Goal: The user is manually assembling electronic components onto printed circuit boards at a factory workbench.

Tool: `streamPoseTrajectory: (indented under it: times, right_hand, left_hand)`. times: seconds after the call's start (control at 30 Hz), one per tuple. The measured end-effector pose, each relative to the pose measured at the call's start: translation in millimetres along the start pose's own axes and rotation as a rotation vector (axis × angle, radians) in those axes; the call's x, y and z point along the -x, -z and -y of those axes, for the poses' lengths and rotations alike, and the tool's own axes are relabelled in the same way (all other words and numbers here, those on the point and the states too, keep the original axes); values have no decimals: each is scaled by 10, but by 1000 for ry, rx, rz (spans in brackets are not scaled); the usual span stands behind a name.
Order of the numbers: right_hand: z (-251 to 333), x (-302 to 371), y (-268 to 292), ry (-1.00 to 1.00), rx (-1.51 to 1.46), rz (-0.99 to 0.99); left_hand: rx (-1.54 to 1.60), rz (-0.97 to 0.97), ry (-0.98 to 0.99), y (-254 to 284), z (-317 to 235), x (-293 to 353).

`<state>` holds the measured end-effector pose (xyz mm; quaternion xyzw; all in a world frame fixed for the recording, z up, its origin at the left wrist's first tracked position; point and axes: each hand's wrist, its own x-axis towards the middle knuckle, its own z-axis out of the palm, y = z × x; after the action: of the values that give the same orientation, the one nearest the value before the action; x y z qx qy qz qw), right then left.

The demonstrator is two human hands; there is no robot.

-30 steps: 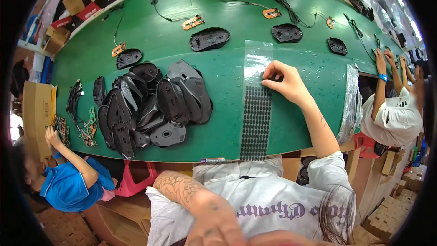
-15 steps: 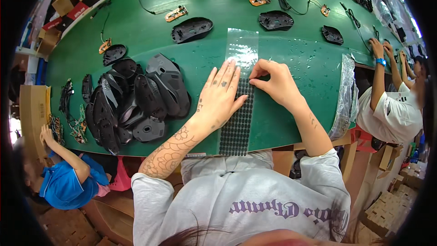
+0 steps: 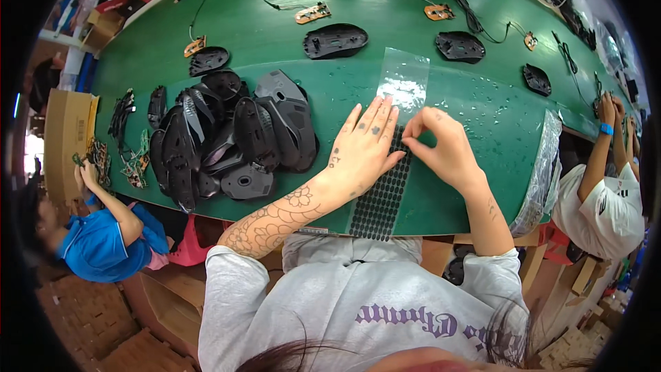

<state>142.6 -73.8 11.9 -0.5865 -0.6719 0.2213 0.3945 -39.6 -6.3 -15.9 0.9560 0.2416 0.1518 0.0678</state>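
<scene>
A clear plastic sheet [image 3: 407, 65] with rows of small black oval pads [image 3: 381, 205] lies on the green work table in front of me. My left hand [image 3: 363, 148] rests flat across it, fingers stretched out and thumb apart. At the right edge of the sheet, beside the upper rows of pads, my right hand [image 3: 446, 148] pinches with thumb and forefinger. Whatever sits between those fingertips is too small to make out. Left of my left hand is a heap of black computer mouse shells [image 3: 256, 134].
Mouse bases [image 3: 336, 41] and small orange circuit boards [image 3: 313, 13] with black cables line the belt [image 3: 392, 17] beyond. Clear plastic wrapping [image 3: 538, 176] lies at the right. Wire bundles [image 3: 122, 120] sit at the left. A person in blue [image 3: 103, 244] and another in white [image 3: 599, 200] sit nearby.
The whole scene has shifted right in view as my head turned. My left hand stays flat on the sheet; my right hand keeps its pinch at the sheet's edge.
</scene>
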Motion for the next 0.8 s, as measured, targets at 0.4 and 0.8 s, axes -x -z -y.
streamPoseTrajectory:
  times: [0.4,0.8]
  right_hand:
    - [-443,-189,77,-286,-857,-424]
    - [-659,-456,23,-162,-843,-500]
  left_hand:
    - [-228,326,408,937,1738,-1643]
    - [359,-307,771,504,1565,-1837]
